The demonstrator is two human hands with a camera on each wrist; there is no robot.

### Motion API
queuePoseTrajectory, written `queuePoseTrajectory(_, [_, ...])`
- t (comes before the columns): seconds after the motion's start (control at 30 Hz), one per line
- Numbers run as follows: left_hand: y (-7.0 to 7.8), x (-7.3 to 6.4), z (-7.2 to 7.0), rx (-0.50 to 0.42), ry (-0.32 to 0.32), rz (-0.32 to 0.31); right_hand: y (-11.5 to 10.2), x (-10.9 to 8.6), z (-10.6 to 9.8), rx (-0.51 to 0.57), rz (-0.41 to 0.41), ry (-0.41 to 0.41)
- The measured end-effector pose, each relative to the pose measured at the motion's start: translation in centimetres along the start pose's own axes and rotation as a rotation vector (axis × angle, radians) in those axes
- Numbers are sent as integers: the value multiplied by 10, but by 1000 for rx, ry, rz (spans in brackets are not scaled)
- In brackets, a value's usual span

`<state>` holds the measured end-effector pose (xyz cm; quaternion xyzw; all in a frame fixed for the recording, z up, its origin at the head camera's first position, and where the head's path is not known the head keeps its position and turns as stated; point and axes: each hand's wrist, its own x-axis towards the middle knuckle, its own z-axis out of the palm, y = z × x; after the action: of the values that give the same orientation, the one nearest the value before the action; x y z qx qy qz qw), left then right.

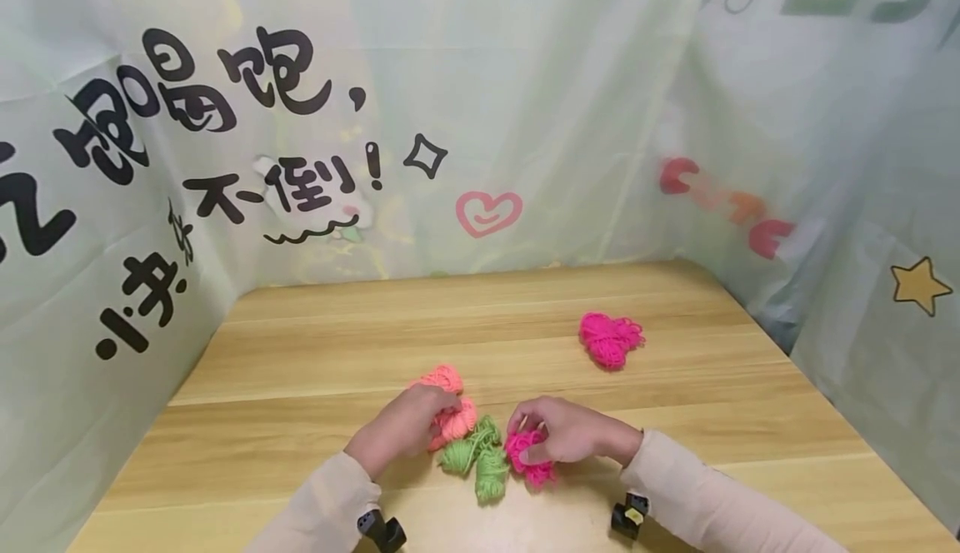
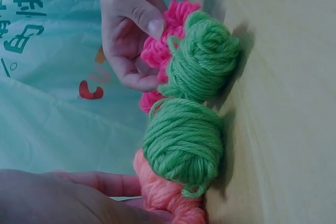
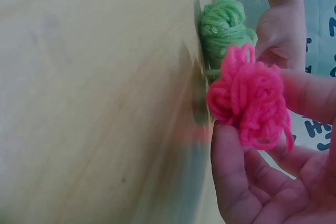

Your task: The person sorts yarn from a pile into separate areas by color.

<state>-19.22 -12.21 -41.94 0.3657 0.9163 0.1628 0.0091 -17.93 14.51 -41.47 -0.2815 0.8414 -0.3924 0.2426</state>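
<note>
In the head view, my left hand [image 1: 408, 424] holds a coral yarn bundle [image 1: 457, 421] at the table's near middle. The left wrist view has its thumb and fingers on either side of that coral yarn [image 2: 168, 195]. My right hand [image 1: 566, 430] grips a small hot-pink yarn bundle [image 1: 531, 457], whose loose loops stick out between thumb and fingers in the right wrist view [image 3: 252, 100]. Between both hands lies green yarn [image 1: 491, 474] in two wound lumps, close against the coral and the pink. Part of the coral yarn is hidden under my left hand.
A second hot-pink yarn bundle [image 1: 610, 341] lies farther back on the right of the wooden table [image 1: 315, 345]. Printed cloth [image 1: 570, 120] hangs along the table's back and sides. Small black cameras [image 1: 628, 516] are strapped at both wrists.
</note>
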Motion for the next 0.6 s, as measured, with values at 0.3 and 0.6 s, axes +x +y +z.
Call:
queuePoseTrajectory(0.3, [3, 0, -2, -23, -21, -34, 0, 2, -2, 58, -7, 19])
queuePoseTrajectory(0.6, [3, -2, 0, 25, 16, 13, -2, 3, -8, 116, 19, 33])
